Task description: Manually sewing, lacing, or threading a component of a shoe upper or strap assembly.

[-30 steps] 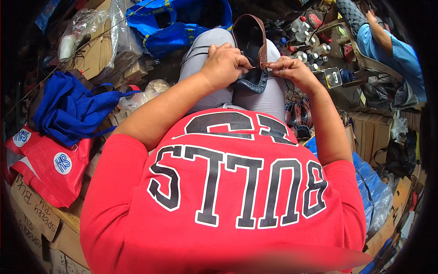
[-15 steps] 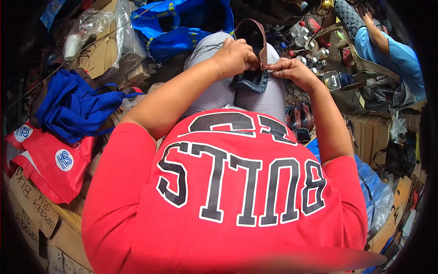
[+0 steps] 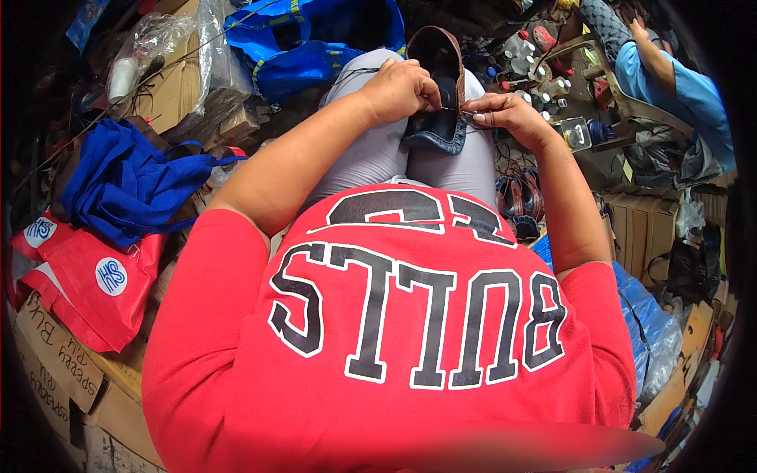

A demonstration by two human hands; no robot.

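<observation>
A dark shoe (image 3: pixel 443 140) with a navy stitched edge and a brown leather rim rests between my thighs, its opening facing up. My left hand (image 3: pixel 400 91) is over the left side of the opening, thumb and fingers pinched on what looks like a thin dark lace or thread. At the right rim, my right hand (image 3: pixel 507 115) is closed, with thumb and forefinger pinched by the brown edge. A thin dark strand seems to run between the two hands across the opening. Its ends and the exact grip are too small to make out.
A blue bag (image 3: pixel 315 59) stands open beyond my left knee. Several small bottles (image 3: pixel 544 98) stand at the right, near another person's blue-clad arm (image 3: pixel 670 98). A pair of dark shoes (image 3: pixel 520 195) is beside my right thigh. Cardboard boxes (image 3: pixel 55 347) and a blue cloth (image 3: pixel 126 185) are at the left.
My left hand has drawn back a little from the right rim, and the gap between my hands has widened. More of the shoe's dark inside shows now.
</observation>
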